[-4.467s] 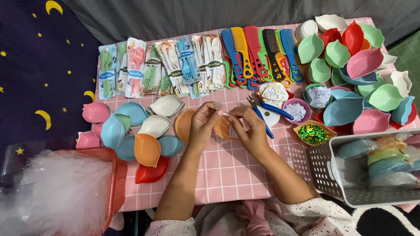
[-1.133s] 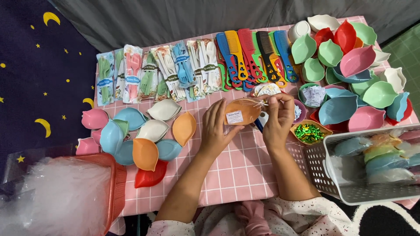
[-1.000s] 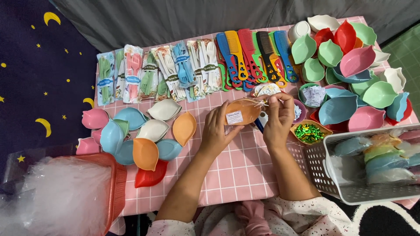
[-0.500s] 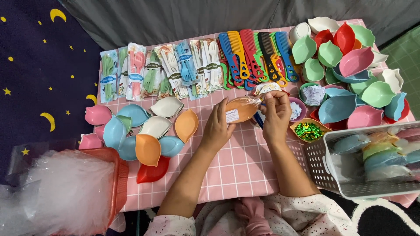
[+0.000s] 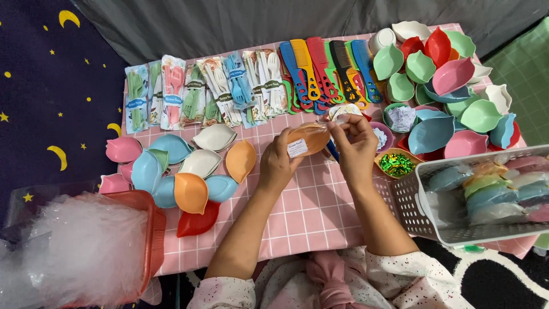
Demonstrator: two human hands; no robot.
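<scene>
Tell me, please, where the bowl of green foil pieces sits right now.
In the head view, the bowl sits right of centre on the pink cloth, just right of the right hand and against the white basket.

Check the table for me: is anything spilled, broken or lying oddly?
Nothing stands out. The combs and cutlery packs lie in tidy rows, and the loose bowls sit in overlapping heaps without spilling. Both the left hand and the right hand hold the wrapped orange bowl, which looks intact.
</scene>
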